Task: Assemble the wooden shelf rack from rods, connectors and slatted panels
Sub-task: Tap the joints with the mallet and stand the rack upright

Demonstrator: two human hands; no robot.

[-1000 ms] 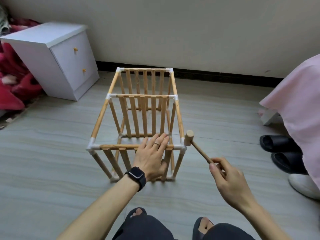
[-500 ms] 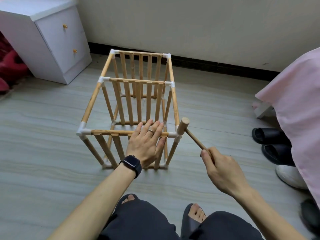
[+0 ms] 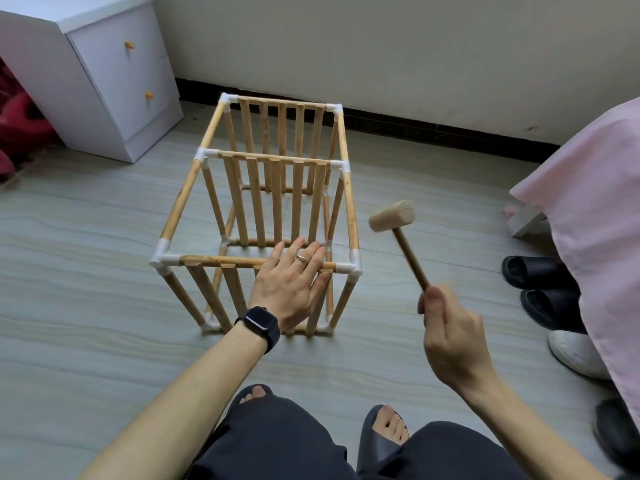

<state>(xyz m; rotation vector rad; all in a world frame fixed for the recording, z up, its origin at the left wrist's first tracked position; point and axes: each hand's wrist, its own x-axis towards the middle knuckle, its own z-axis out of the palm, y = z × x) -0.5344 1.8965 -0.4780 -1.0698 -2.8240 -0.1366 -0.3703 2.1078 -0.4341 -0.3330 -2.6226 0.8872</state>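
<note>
The wooden shelf rack [image 3: 194, 181] stands on the floor in front of me, built of rods, white corner connectors [image 3: 354, 267] and three upright slatted panels. My left hand [image 3: 289, 284] lies flat on the near top rod [image 3: 221, 260], fingers straight over it and thumb below. My right hand [image 3: 446, 327] grips the handle end of a small wooden mallet [image 3: 393, 216]. The mallet head is raised in the air, up and to the right of the near right corner connector, clear of the rack.
A white two-drawer cabinet [image 3: 114, 81] stands at the back left by the wall. Pink bedding [image 3: 595, 202] hangs at the right, with black slippers [image 3: 533, 271] and a white shoe [image 3: 575, 351] on the floor beneath. My knees and slippered feet [image 3: 388, 427] are at the bottom.
The mallet head has lifted off the near right corner connector, up and to the right. My left hand stays on the top rod. The view has tilted down and closer.
</note>
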